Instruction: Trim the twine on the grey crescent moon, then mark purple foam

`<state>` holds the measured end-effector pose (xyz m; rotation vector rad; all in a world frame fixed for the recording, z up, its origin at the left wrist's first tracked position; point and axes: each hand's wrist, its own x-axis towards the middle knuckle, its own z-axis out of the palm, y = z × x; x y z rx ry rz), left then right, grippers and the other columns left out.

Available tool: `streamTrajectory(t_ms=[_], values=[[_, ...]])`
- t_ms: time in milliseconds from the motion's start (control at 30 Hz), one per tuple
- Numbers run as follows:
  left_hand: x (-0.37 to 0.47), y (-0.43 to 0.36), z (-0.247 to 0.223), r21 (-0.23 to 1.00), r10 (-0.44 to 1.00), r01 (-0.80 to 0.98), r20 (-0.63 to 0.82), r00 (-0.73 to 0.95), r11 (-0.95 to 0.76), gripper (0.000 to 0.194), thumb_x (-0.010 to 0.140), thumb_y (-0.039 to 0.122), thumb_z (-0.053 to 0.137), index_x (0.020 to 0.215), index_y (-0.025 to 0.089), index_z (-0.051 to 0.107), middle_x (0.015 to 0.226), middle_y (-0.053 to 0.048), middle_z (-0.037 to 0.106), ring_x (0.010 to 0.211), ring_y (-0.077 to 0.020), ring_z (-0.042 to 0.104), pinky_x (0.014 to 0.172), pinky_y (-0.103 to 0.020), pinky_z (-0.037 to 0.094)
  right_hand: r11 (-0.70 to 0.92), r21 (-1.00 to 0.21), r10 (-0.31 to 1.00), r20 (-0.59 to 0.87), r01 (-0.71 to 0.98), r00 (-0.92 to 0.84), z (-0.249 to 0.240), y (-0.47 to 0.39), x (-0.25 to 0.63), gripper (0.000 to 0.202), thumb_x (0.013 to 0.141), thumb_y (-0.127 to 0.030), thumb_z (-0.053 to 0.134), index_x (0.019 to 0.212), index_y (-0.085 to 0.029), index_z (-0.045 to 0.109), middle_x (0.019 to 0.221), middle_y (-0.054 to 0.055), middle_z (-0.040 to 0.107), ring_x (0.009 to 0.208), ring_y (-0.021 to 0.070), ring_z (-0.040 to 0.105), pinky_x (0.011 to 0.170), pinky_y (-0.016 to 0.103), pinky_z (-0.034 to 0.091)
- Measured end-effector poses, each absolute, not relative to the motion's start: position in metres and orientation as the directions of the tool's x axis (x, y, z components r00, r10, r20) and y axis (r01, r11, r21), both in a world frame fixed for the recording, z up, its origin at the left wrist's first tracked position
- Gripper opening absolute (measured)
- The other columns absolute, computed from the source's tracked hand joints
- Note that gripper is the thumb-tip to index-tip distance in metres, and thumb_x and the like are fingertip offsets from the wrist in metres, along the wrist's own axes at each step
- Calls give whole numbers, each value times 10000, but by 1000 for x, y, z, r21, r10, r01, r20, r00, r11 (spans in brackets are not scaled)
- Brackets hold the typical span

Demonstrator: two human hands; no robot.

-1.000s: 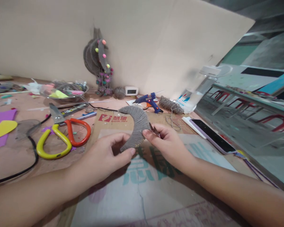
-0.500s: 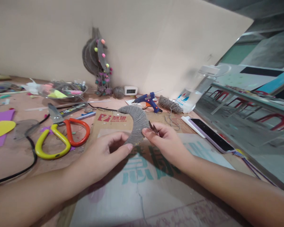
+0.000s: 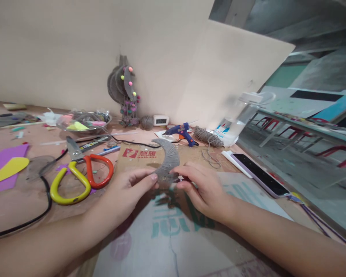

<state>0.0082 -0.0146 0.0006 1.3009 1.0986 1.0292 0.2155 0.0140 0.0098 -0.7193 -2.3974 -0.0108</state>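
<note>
A crescent wrapped in grey yarn [image 3: 169, 154] stands tilted above the board, its upper tip pointing left. My left hand [image 3: 134, 188] pinches its lower end between thumb and fingers. On the other side, the fingers of my right hand [image 3: 206, 188] are bent close together at the crescent's lower right edge. Something small and dark shows between those fingertips, too blurred and covered to name. Beneath both hands lies cardboard [image 3: 132, 231] under a clear sheet, with green printed characters.
Large scissors [image 3: 75, 181] with yellow and red handles lie at left, near a black cord [image 3: 47, 207]. Behind are a blue glue gun [image 3: 182, 133], a grey yarn bundle [image 3: 207, 136], a small white clock [image 3: 160, 120] and a bowl of bits [image 3: 86, 129]. A phone [image 3: 259, 173] lies right.
My right hand has turned, its fingertips now lower and the dark pointed tips beside its thumb gone from sight. The crescent stays in my left hand. The whole view has shifted slightly.
</note>
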Motion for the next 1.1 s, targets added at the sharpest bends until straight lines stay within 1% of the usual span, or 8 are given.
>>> streamTrajectory(t_ms=[133, 267, 367, 467, 600, 700, 900, 1100], values=[[8, -14, 4, 994, 965, 101, 9, 261, -37, 254, 837, 347, 548, 664, 191, 648, 724, 0, 641, 766, -174, 572, 717, -258, 437, 841, -182, 511, 577, 510, -637, 9, 16, 215, 169, 932, -265, 459, 1033, -168, 554, 796, 52, 612, 711, 163, 545, 647, 286, 422], [9, -13, 6, 979, 946, 187, 13, 323, -77, 165, 818, 268, 571, 727, 213, 697, 750, 19, 683, 746, -160, 582, 703, -240, 435, 825, -263, 547, 590, 500, -594, 9, 15, 216, 157, 928, -242, 468, 1059, -186, 534, 878, 55, 639, 727, 152, 552, 663, 283, 435], [9, -12, 3, 990, 948, 132, 10, 319, -55, 120, 812, 261, 598, 817, 232, 714, 821, 30, 706, 780, -141, 598, 733, -219, 436, 831, -290, 539, 629, 475, -559, 11, 13, 216, 158, 925, -245, 468, 1058, -190, 535, 889, 55, 614, 744, 152, 541, 652, 278, 435], [10, -11, -1, 999, 962, 45, -13, 274, 1, 96, 797, 267, 628, 828, 208, 698, 780, 27, 685, 747, -121, 594, 712, -204, 441, 843, -295, 520, 661, 451, -541, 11, 12, 217, 160, 929, -264, 455, 1035, -181, 541, 819, 41, 561, 726, 152, 516, 637, 276, 420], [12, -9, -2, 989, 979, -119, -63, 194, 87, 83, 774, 256, 655, 751, 179, 633, 696, 34, 649, 685, -97, 588, 666, -188, 446, 831, -232, 531, 605, 506, -593, 8, 15, 217, 149, 938, -274, 445, 992, -178, 545, 728, 14, 542, 661, 144, 497, 609, 266, 388], [13, -9, 1, 977, 981, -177, -88, 171, 118, 97, 755, 238, 670, 742, 170, 601, 671, 39, 628, 664, -89, 575, 642, -181, 442, 822, -159, 530, 565, 546, -633, 6, 18, 217, 171, 941, -276, 442, 951, -158, 565, 716, 20, 543, 651, 146, 493, 598, 263, 365], [14, -12, 5, 984, 982, -137, -91, 163, 114, 136, 759, 244, 654, 707, 167, 555, 631, 58, 569, 620, -77, 520, 597, -174, 409, 809, -87, 521, 564, 581, -641, 6, 21, 217, 205, 943, -266, 450, 936, -127, 601, 704, 30, 556, 652, 150, 494, 612, 264, 350], [13, -12, 2, 996, 984, -54, -64, 166, 74, 166, 755, 302, 642, 719, 173, 543, 660, 40, 570, 658, -106, 518, 606, -205, 392, 798, -43, 514, 568, 601, -642, 5, 24, 218, 198, 929, -271, 480, 938, -126, 615, 713, 36, 566, 660, 153, 497, 618, 266, 346]])
